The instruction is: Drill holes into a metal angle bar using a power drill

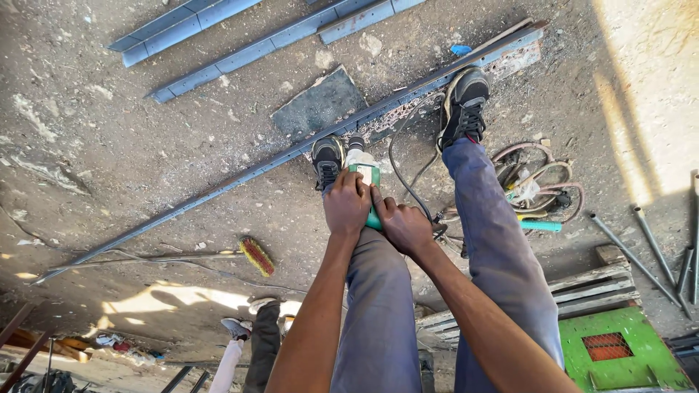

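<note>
Green angle grinder (366, 191) gripped by both hands over long steel bar (291, 151), probably for control: left hand (347, 204) wrapped on top, right hand (405, 227) clasped behind. Bar pinned under both shoes (464, 102), likely to steady it. Brush (256, 255) well below bar; coiled cables (535, 182) right of grinder

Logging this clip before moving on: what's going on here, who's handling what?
A person stands over a long metal bar lying on the dirt ground, both shoes planted on it. Both hands grip a green angle grinder held down at the bar: the left hand on top, the right hand at its rear. Its black cord trails between the feet. A second person's legs show at lower left.
</note>
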